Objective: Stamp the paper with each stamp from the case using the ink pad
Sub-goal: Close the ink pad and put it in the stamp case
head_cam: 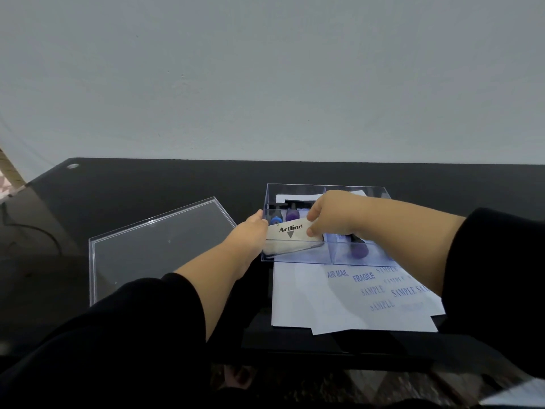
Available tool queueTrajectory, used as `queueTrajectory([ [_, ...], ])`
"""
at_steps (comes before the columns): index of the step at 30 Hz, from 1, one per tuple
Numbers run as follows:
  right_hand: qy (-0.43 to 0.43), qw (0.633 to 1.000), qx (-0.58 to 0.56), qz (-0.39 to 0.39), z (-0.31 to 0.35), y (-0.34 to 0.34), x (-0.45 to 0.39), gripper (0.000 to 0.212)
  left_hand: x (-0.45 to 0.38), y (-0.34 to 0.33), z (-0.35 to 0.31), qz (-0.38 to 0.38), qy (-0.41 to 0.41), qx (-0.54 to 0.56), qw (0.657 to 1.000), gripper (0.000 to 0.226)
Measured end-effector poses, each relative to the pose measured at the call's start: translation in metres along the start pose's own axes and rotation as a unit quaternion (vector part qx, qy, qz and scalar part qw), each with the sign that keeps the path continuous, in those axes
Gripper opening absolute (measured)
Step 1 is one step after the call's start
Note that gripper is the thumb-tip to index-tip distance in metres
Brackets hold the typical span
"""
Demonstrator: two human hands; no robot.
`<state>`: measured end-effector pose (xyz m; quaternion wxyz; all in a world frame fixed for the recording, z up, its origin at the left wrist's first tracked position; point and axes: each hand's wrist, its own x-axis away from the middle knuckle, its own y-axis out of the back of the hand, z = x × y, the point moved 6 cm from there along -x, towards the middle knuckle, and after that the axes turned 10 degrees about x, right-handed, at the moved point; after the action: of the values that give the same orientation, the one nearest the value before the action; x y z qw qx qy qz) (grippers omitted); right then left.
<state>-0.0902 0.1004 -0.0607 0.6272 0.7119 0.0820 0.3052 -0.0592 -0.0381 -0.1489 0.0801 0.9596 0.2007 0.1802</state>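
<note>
Hands meet at the clear case (298, 258) on the black worktop (147, 190). We see the right hand (333, 215) reaching in over the case's top, its thumb and fingers clenched on the ink pad (290, 231), a flat white tin marked "Artline". The pad's long axis runs left to right, tilted so its right end sits a little higher, and its printed triangle points down toward us. The left hand (250, 234) rests against the case's left wall at the pad's left end; whether its grip closes on the pad or the wall we cannot tell. Inside the case, blue and purple stamps (292, 215) stand behind the pad. The paper (298, 296), already carrying blue "AIR MAIL", "FRAGILE" and "SAMPLE" marks, lies just in front of the case. The lid (153, 246) lies to the left.
</note>
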Motion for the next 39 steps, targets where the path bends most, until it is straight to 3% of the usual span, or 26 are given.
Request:
queueTrajectory([
  [2,-0.010,1.000,0.019,-0.004,0.000,0.000,-0.003,0.018,0.002,0.001,-0.003,0.007,-0.011,-0.018,1.000,0.041],
  [5,-0.025,0.997,0.072,0.003,0.005,0.001,-0.008,0.035,0.008,0.002,-0.006,0.017,-0.032,-0.038,0.999,0.042],
  [16,-0.005,0.984,0.171,0.057,0.026,-0.008,-0.017,0.040,0.019,0.007,-0.004,0.010,0.018,0.082,0.996,0.030],
  [21,-0.021,0.979,0.194,0.055,0.032,0.003,-0.017,0.017,0.034,0.032,-0.005,0.035,0.016,0.102,0.994,0.030],
  [26,-0.039,0.971,0.235,0.030,0.059,0.029,-0.024,0.020,0.031,0.090,0.009,-0.088,-0.021,-0.010,0.996,0.038],
  [32,0.049,0.985,0.129,-0.106,0.129,0.033,-0.053,0.015,0.049,0.161,0.023,-0.250,0.050,-0.101,0.962,0.049],
  [39,0.050,0.989,0.135,-0.030,0.166,-0.001,-0.086,0.025,0.060,0.198,0.042,-0.315,0.158,-0.139,0.926,0.056],
])
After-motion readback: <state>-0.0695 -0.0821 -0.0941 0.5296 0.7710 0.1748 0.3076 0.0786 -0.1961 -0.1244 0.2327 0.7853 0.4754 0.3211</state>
